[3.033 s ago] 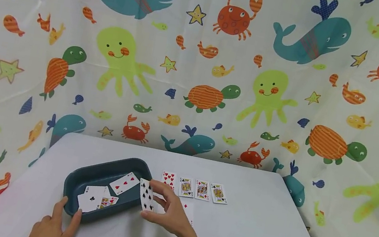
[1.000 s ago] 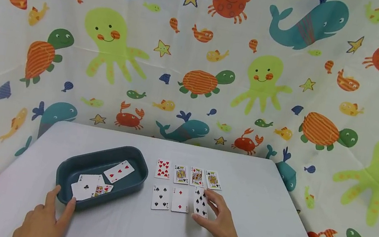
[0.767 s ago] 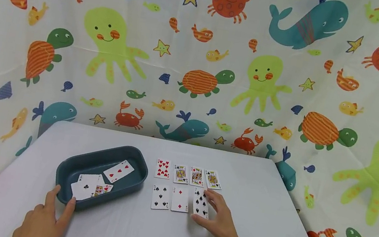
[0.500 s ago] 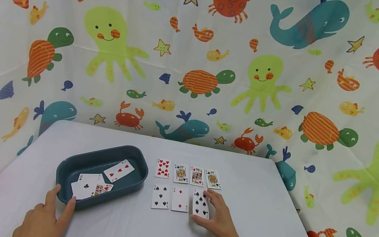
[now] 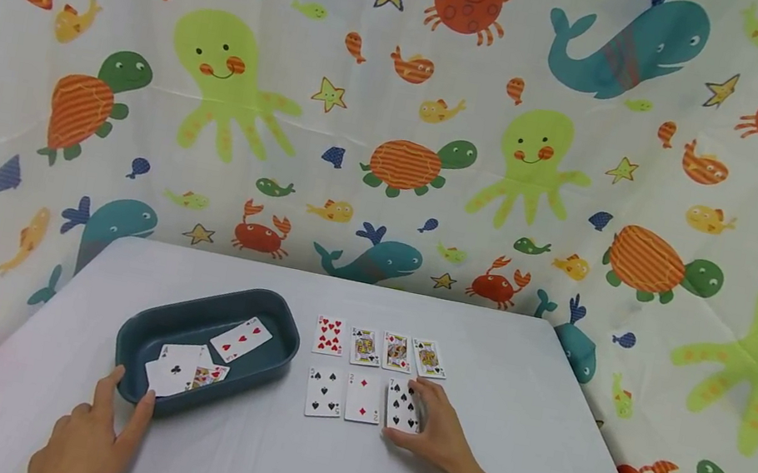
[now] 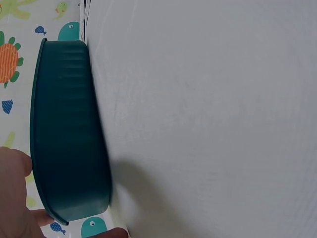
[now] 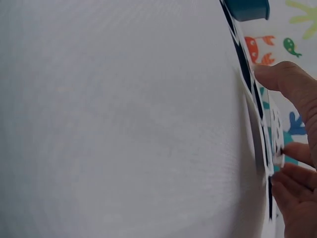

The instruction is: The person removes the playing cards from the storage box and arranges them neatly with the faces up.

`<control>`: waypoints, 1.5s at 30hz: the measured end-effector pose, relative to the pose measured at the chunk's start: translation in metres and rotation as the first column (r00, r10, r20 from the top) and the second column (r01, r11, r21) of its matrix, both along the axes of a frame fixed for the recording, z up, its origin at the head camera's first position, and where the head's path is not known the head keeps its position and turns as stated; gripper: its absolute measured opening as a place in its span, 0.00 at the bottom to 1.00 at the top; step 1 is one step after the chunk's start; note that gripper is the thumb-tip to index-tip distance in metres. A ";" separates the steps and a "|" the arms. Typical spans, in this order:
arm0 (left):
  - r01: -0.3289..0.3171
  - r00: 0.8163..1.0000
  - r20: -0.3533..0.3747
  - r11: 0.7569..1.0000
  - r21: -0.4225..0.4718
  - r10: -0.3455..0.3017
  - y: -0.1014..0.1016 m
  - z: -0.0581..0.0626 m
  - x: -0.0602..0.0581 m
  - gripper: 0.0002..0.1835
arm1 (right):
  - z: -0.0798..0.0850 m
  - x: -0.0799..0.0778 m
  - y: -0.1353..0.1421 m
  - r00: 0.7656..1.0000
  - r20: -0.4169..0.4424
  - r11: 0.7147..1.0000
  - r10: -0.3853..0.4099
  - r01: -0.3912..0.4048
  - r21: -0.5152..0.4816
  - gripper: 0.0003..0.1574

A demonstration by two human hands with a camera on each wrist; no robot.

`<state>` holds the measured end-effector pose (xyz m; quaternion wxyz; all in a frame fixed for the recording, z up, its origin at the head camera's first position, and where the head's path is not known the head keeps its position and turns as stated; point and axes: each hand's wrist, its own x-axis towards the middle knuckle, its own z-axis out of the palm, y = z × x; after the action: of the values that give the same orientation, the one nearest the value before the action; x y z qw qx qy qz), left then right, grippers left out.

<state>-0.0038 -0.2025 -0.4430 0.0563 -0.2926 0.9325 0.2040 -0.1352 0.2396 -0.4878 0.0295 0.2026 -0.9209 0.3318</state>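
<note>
My right hand (image 5: 432, 428) holds a playing card with several spades (image 5: 404, 408) by its top and bottom edges, between fingers and thumb. The card is low over the table, at the right end of the nearer row. Beside it lie a two of diamonds (image 5: 364, 400) and another spades card (image 5: 324, 393), both face up. My left hand (image 5: 88, 435) grips the near left corner of a dark teal tray (image 5: 198, 399), thumb and index finger at the rim. The left wrist view shows the tray's side wall (image 6: 69, 129) with the thumb (image 6: 17, 161) at its lip.
Inside the tray lie a hearts card (image 5: 241, 339), a club ace (image 5: 175, 368) and a partly covered face card (image 5: 211, 376). A farther row has a hearts card (image 5: 329, 336) and several face cards (image 5: 398, 352). Behind the white table (image 5: 276, 472) hangs a sea-animal curtain (image 5: 402, 105).
My right hand has carried the spades card from the tray's right edge to the right of the two of diamonds and lowered it. My left hand stays at the tray's corner.
</note>
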 end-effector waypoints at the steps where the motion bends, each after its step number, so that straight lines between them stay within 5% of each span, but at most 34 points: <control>1: 0.002 1.000 -0.004 1.000 0.000 -0.002 0.000 0.000 0.000 0.48 | 0.000 0.000 0.000 1.000 0.003 1.000 0.001 -0.001 -0.001 0.57; 30: 0.014 0.999 -0.037 1.000 -0.019 -0.014 0.001 0.000 0.002 0.47 | 0.003 -0.002 -0.001 0.999 0.045 1.000 0.005 -0.005 0.004 0.57; 45: 0.020 0.999 -0.035 1.000 -0.017 -0.021 0.000 0.001 0.002 0.46 | 0.046 0.011 -0.030 0.998 0.015 0.985 0.061 -0.058 -0.162 0.54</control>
<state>-0.0017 -0.2028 -0.4425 0.0395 -0.2798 0.9380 0.2008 -0.1246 0.2092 -0.4421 0.0270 0.2236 -0.8848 0.4079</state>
